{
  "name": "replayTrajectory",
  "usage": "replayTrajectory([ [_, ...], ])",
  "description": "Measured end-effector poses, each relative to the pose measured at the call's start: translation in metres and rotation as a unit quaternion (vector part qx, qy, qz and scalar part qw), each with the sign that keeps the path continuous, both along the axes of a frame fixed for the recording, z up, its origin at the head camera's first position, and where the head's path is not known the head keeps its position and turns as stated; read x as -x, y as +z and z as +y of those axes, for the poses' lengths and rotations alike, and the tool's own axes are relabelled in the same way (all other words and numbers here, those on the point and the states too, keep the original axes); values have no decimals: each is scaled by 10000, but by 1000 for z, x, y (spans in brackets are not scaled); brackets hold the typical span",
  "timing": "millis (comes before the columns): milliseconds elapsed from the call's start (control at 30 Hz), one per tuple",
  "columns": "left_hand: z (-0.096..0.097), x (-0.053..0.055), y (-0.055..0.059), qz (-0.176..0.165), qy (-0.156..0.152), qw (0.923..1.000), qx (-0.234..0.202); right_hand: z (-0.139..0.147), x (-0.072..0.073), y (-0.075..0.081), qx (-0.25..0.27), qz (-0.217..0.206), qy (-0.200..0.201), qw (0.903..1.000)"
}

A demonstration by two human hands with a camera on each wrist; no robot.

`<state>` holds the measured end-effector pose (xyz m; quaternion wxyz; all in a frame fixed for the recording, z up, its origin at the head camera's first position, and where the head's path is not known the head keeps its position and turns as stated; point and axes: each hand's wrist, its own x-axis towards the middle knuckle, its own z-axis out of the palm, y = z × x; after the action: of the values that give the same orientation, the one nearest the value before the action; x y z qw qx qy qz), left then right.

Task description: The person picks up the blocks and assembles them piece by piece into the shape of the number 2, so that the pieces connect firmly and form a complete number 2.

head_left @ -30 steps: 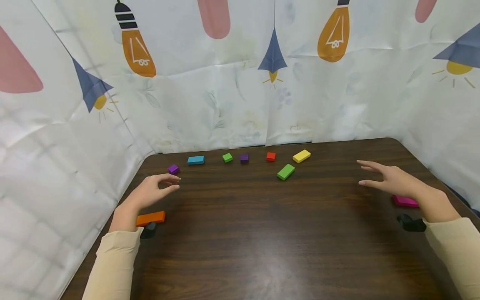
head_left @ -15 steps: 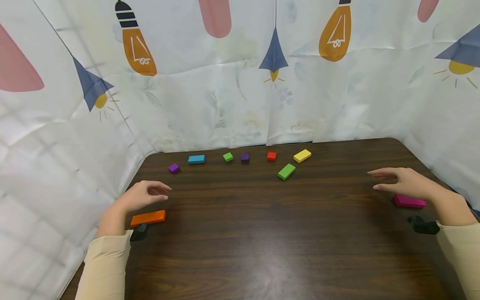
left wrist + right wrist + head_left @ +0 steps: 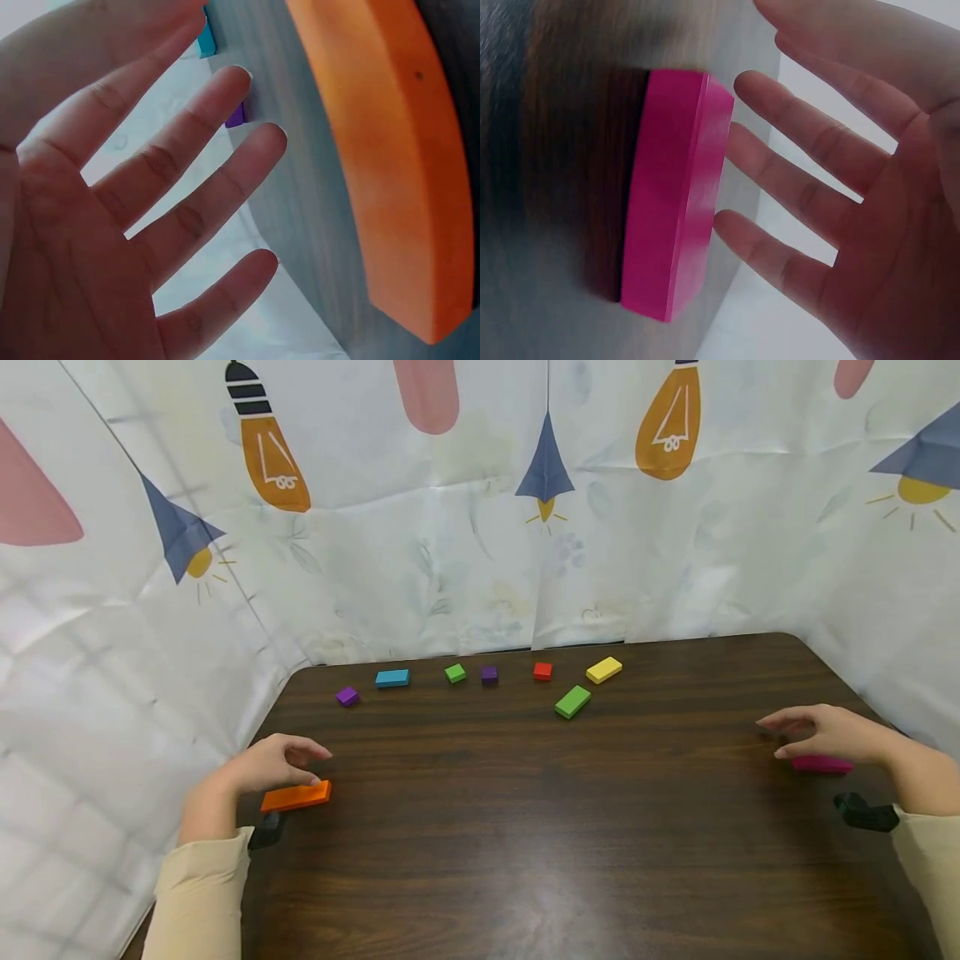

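An orange block lies near the table's left edge, and my left hand hovers just behind and above it. In the left wrist view the fingers of that hand are spread, with a gap between them and the orange block. Over at the right side, a magenta block lies partly hidden under my right hand. The right wrist view has the magenta block beside the spread fingertips; whether they touch it, I cannot tell. Neither hand holds anything.
Along the back of the dark wooden table lie small blocks: purple, blue, light green, dark purple, red, yellow and green. A patterned white curtain stands behind and beside the table.
My left hand has moved left and toward me, lowering near the orange block. My right hand has shifted right and down toward the magenta block. The blocks stay where they were.
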<state>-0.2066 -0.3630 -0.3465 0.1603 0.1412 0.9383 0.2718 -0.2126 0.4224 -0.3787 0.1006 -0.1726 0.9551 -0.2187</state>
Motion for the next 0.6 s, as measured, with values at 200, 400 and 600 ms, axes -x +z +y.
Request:
replayTrajectory([
  [200,-2,1,-6,-128,-33,9998,134,11,-2,-1,88,-376,-46,9992],
  [400,-5,0,-10,-215,-197,9994,162,21,-3,-3,91,-658,-146,9977],
  [600,-6,-1,-14,-400,-267,9988,120,27,-2,-5,5,-615,-157,9980],
])
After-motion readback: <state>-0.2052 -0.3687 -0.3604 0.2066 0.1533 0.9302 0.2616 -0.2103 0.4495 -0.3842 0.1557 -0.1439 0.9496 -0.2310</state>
